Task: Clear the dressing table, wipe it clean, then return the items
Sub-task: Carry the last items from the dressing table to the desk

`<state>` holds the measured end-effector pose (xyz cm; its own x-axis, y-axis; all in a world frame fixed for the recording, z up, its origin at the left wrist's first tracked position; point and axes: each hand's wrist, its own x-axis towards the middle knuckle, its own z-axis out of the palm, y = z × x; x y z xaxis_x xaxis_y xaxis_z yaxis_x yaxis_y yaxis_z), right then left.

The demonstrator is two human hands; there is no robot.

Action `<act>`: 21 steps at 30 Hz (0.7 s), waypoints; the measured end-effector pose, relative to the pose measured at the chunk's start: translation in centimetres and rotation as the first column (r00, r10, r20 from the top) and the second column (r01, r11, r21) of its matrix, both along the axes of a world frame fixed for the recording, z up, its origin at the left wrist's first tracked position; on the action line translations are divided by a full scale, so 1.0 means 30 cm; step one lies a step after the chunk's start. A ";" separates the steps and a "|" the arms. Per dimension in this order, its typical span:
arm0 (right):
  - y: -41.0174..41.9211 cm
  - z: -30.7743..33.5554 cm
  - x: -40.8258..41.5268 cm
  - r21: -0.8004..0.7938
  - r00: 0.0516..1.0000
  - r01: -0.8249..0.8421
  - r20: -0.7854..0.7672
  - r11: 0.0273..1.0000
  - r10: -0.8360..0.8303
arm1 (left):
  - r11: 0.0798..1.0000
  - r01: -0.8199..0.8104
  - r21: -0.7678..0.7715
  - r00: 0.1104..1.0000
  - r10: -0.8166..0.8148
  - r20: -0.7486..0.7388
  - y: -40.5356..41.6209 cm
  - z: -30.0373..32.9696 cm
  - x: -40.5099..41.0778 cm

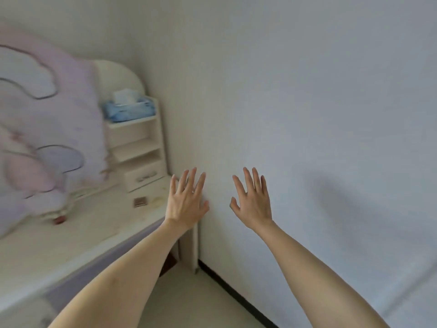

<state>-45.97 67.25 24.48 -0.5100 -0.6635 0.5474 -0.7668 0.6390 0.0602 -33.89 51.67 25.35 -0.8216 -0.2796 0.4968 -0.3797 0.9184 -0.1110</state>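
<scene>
The white dressing table [78,235] runs along the left, its top stained near the right end. On it stand a small white shelf unit [139,147] with a drawer, a blue tissue pack [130,108] on the unit's top shelf, a small brown square item [140,201], and a small red item [59,219]. My left hand [186,202] is raised over the table's right corner, fingers spread, holding nothing. My right hand [254,202] hovers in front of the wall, also spread and empty.
A large pastel cushion or panel [45,138] with cloud shapes leans at the table's back left, blurred. A white cable [94,190] lies on the table. The plain wall [307,114] fills the right, with a dark skirting line [236,297] above the pale floor.
</scene>
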 end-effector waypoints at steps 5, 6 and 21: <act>-0.383 -0.050 0.013 0.041 0.966 -0.259 0.027 0.965 0.258 | 0.972 -0.234 0.027 0.972 0.233 0.028 -0.287 -0.064 0.173; -0.447 -0.065 0.015 0.041 0.956 -0.292 0.046 0.955 0.291 | 0.959 -0.281 0.042 0.959 0.280 0.035 -0.326 -0.080 0.209; -1.087 -0.424 0.104 0.209 0.810 -0.580 0.248 0.787 0.531 | 0.692 -0.660 0.293 0.749 0.638 0.181 -0.720 -0.382 0.548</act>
<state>-42.85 34.63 11.75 -0.0743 -0.9646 0.2531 -0.9970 0.0769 0.0004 -17.44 30.07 13.89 -0.4000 -0.8858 0.2354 -0.8974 0.4307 0.0959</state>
